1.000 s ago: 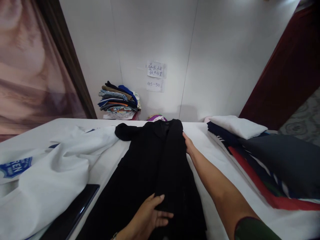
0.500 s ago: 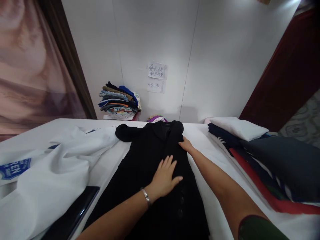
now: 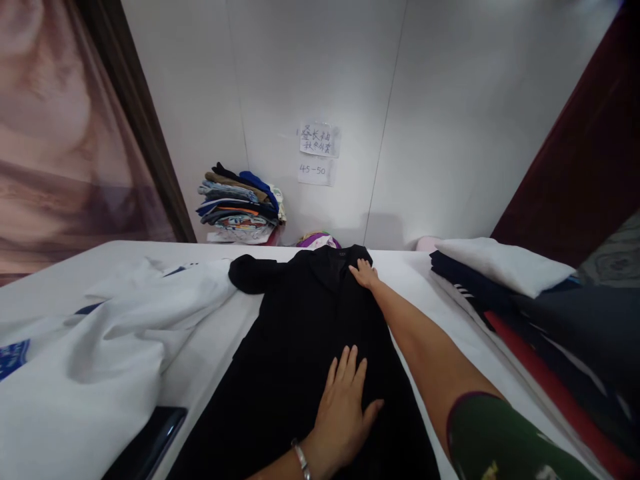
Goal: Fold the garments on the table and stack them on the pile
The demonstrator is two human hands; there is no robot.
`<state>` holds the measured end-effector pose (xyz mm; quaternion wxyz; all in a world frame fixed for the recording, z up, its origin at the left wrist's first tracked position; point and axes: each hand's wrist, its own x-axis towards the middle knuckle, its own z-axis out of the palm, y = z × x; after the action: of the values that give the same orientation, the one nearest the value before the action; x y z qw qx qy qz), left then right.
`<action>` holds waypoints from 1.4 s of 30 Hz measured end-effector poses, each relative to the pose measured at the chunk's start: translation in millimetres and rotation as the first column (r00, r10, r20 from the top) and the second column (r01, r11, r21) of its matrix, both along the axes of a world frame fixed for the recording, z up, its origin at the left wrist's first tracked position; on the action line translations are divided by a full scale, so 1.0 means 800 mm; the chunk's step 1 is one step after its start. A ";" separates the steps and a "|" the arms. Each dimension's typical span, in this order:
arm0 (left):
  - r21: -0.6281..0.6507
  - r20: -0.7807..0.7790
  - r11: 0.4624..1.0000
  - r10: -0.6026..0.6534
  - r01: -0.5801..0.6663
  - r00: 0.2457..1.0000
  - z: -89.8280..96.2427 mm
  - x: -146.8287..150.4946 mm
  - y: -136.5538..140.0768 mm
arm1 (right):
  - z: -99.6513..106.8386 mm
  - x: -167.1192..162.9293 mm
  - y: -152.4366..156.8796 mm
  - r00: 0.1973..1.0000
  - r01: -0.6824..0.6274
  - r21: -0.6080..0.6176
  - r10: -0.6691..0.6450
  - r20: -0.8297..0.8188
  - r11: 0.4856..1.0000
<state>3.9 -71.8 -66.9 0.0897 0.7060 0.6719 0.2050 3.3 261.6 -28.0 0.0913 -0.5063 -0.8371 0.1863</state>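
A black coat (image 3: pixel 300 313) lies spread on the white table, collar at the far end and one sleeve (image 3: pixel 255 274) out to the left. My left hand (image 3: pixel 346 407), with a silver bracelet on its wrist, rests flat on the coat's lower front, fingers straight and thumb out. My right hand (image 3: pixel 365 273) reaches to the coat's right shoulder by the collar, its fingers stretched over the cloth. No second sleeve shows on the right side.
Crumpled white clothing (image 3: pixel 115 360) and a dark shiny object (image 3: pixel 150 440) lie on the left. Folded clothes (image 3: pixel 505 267) are piled on the right. Against the wall (image 3: pixel 320 67) stands another clothes stack (image 3: pixel 240 200), beside handwritten paper notes (image 3: pixel 318 155).
My right hand has moved from the coat's right side up to the shoulder. My left hand has slid down the front, nearer to me. The view has shifted slightly.
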 end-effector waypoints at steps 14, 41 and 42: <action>0.100 -0.029 0.995 0.012 -0.009 0.999 -0.023 0.002 0.001 | -0.025 -0.019 -0.003 0.994 -0.077 -0.003 0.077 0.073 0.997; -0.118 0.408 0.949 0.314 -0.291 0.857 0.035 -0.045 0.019 | -0.014 0.086 -0.035 0.597 -0.047 -0.651 -0.501 -0.626 0.758; -0.157 0.480 0.942 0.335 -0.296 0.811 0.037 -0.049 0.022 | -0.010 0.081 -0.036 0.589 -0.066 -0.654 -0.499 -0.635 0.754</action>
<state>-35.1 -54.6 -37.1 0.2518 0.5034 0.7405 0.3673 68.1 233.2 -36.4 0.2983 -0.4781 -0.5284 0.6349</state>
